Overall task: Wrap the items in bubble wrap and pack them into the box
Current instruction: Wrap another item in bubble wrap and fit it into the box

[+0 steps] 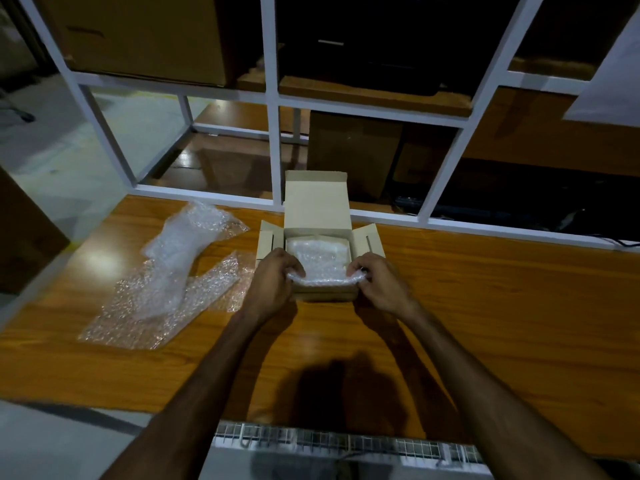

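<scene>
Scanning from the left edge of the frame, I see loose sheets of bubble wrap lying crumpled on the wooden table, spread from the middle left down toward the lower left, just beside the box. Next along, my left hand sits at the near left corner of the small cardboard box, its fingers curled and grasping the left end of the wrapped item. That bundle, clouded by its bubble wrap so that I cannot tell what is inside, lies in the box at the centre of the frame, with its near edge riding up over the box's front wall between my two hands. The box stands on the table with its lid flap upright at the far side and its two side flaps spread outward to left and right. My right hand is at the near right corner, fingers bent and pinching the right end of the same bundle. Both forearms reach in from the bottom of the frame, and a dark shadow falls on the table between them. Beyond the table, across the upper part of the frame, a white shelf frame holds large brown cartons, the biggest in the upper left.
</scene>
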{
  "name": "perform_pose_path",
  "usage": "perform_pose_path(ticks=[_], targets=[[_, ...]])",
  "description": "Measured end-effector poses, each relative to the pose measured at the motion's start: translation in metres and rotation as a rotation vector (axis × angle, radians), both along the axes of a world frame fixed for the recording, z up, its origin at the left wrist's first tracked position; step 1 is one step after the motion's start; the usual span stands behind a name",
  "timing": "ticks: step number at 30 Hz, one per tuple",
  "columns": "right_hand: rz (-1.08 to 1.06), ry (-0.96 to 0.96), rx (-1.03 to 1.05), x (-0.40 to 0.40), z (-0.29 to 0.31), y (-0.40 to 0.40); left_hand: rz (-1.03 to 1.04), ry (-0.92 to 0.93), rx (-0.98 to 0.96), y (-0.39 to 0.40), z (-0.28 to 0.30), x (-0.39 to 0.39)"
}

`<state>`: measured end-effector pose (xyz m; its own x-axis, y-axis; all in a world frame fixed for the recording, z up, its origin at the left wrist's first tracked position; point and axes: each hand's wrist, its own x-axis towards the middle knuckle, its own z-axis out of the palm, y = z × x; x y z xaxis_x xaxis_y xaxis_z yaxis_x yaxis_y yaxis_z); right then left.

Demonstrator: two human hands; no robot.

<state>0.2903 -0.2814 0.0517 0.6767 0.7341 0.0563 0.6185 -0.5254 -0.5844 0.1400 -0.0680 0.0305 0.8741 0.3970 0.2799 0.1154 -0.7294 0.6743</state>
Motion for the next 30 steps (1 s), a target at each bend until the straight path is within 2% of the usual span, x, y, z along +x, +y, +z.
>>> perform_pose_path(ticks=[8, 15, 21, 27, 30], targets=[[0.175, -0.281, -0.196, 0.033, -0.01, 0.023, 0.017, 0.246, 0.331, 0.0, -0.009, 0.022], [0.35, -0.189, -0.295, 0.045, -0.007, 0.02, -0.034, 0.371, 0.558, -0.005, -0.007, 0.025], [0.364, -0.23, -0.295, 0.044, -0.009, 0.024, -0.113, 0.483, 0.473, -0.004, -0.006, 0.033], [0.327, -0.165, -0.268, 0.049, -0.002, 0.035, -0.187, 0.503, 0.36, 0.007, 0.009, 0.062], [0.329, -0.172, -0.326, 0.053, 0.007, 0.048, -0.19, 0.571, 0.404, 0.01, 0.015, 0.075]])
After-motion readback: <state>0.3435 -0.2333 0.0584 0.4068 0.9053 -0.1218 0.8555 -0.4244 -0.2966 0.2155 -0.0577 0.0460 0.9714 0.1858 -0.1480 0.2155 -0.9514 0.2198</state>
